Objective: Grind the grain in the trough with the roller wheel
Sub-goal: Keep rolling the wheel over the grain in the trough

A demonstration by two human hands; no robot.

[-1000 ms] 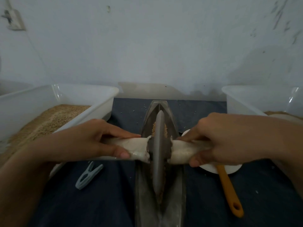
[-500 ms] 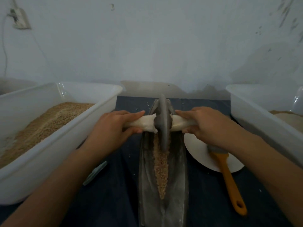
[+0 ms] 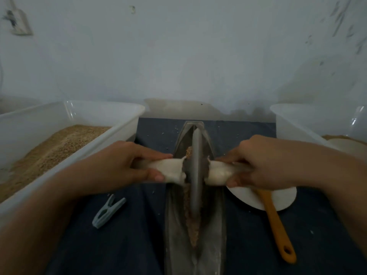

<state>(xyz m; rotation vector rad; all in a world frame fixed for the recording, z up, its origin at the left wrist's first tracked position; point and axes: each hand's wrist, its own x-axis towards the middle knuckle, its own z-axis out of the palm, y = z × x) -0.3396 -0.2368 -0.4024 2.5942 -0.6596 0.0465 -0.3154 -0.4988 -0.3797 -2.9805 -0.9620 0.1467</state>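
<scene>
A long grey metal trough (image 3: 213,225) runs away from me down the middle of the dark cloth. Brown grain (image 3: 192,225) lies along its groove. The grey roller wheel (image 3: 195,171) stands on edge in the groove, about midway along. Its axle is wrapped in white cloth on both sides. My left hand (image 3: 121,165) grips the left wrapped handle (image 3: 168,169). My right hand (image 3: 264,165) grips the right wrapped handle (image 3: 217,173).
A white tub (image 3: 95,147) of grain stands at the left, another white tub (image 3: 294,124) at the right. A grey clothes peg (image 3: 108,211) lies left of the trough. A white plate (image 3: 278,199) with an orange-handled tool (image 3: 278,229) lies to its right. A wall rises behind.
The wheel rolled from the middle to the far end of the trough, then back toward me to the middle. Both hands kept hold of the handles throughout.
</scene>
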